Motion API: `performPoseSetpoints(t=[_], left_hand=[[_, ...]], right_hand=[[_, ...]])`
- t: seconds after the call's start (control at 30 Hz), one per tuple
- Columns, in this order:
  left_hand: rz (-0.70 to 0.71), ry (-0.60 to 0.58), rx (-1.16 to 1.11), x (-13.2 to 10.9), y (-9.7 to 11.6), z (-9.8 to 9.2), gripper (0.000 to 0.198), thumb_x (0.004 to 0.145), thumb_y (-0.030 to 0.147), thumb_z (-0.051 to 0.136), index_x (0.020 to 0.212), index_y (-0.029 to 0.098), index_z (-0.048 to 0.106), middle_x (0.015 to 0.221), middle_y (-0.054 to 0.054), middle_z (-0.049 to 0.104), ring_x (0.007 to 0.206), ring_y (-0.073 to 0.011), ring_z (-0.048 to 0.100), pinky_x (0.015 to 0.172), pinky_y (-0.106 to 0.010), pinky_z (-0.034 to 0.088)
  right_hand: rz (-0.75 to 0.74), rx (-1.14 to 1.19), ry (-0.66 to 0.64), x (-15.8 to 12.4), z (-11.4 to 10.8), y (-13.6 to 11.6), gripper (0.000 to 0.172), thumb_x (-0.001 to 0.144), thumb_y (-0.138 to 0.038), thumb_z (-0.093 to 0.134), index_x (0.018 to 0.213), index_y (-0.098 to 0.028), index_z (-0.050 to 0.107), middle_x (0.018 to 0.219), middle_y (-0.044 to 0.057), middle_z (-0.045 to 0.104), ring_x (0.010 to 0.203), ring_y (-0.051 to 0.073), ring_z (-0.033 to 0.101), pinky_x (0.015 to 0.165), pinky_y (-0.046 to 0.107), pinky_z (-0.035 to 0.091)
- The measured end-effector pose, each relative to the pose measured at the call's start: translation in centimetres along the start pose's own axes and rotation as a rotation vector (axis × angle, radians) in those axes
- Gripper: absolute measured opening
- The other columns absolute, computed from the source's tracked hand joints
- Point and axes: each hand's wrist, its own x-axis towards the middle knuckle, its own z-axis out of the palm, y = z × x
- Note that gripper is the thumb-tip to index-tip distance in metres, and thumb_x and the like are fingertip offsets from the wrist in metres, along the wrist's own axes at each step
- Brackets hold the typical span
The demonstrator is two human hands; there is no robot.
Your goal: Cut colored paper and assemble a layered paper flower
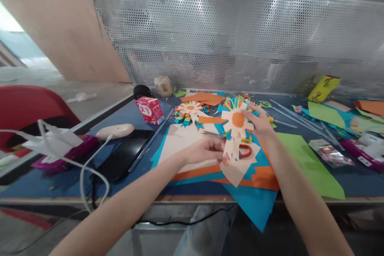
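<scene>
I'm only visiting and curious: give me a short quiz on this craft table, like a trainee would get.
1. Which colour is the centre of the paper flower? A blue, B orange, C green.
2. True or false: the right hand holds the flower's head and the left hand pinches its lower strip.
3. Fill in: in the head view, the red carton stands to the flower's ___.
Key: 1 B; 2 true; 3 left.
</scene>
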Motion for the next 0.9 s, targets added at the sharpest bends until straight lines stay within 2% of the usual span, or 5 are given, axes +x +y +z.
performPoseSetpoints(t=[0.2, 0.37, 0.53, 0.7, 0.9], left_hand=[[0.2, -0.337, 0.286, 0.3, 1.9, 5.2, 0.027, 0.084, 0.034, 0.05, 0.096, 0.021, 0.07, 0.114, -0.008, 0.064, 0.124, -0.0198, 0.045, 0.106, -0.032, 0.029], [0.238, -0.224, 0.274, 0.6, 2.4, 3.9, 0.023, 0.08, 0.035, 0.056, 0.084, 0.021, 0.073, 0.096, -0.011, 0.07, 0.113, -0.0228, 0.054, 0.093, -0.031, 0.042], [0.253, 0.008, 0.379, 0.8, 2.9, 0.7, 0.016, 0.072, 0.033, 0.064, 0.068, 0.018, 0.071, 0.082, -0.009, 0.071, 0.077, -0.0174, 0.064, 0.071, -0.027, 0.049], [0.23, 0.551, 0.262, 1.4, 1.7, -3.6, 0.035, 0.076, 0.034, 0.053, 0.046, 0.016, 0.052, 0.054, -0.002, 0.057, 0.055, -0.012, 0.054, 0.055, -0.025, 0.043], [0.304, 0.973, 0.462, 1.6, -0.6, -4.5, 0.016, 0.08, 0.027, 0.047, 0.087, 0.017, 0.057, 0.09, -0.007, 0.062, 0.078, -0.0149, 0.057, 0.065, -0.027, 0.044]], right_hand=[[-0.17, -0.148, 0.008, 0.8, -1.2, 0.4, 0.035, 0.053, -0.044, 0.076, 0.061, -0.021, 0.05, 0.056, -0.007, 0.048, 0.051, 0.008, 0.048, 0.052, 0.023, 0.042], [-0.296, -0.367, 0.106, 1.1, -1.9, 0.2, 0.033, 0.062, -0.045, 0.069, 0.06, -0.021, 0.047, 0.055, -0.007, 0.041, 0.05, 0.008, 0.038, 0.049, 0.022, 0.033], [-0.371, -0.509, 0.181, 0.9, -1.8, -0.4, 0.032, 0.065, -0.044, 0.065, 0.059, -0.02, 0.044, 0.057, -0.006, 0.037, 0.053, 0.008, 0.035, 0.052, 0.022, 0.031], [-0.378, -0.475, 0.212, 1.0, -1.9, -0.1, 0.028, 0.066, -0.043, 0.063, 0.064, -0.02, 0.049, 0.06, -0.005, 0.045, 0.055, 0.008, 0.04, 0.054, 0.023, 0.035], [-0.297, -0.341, 0.21, 1.4, -1.7, 1.0, 0.033, 0.061, -0.048, 0.069, 0.068, -0.021, 0.051, 0.058, -0.006, 0.048, 0.051, 0.009, 0.044, 0.05, 0.022, 0.038]])
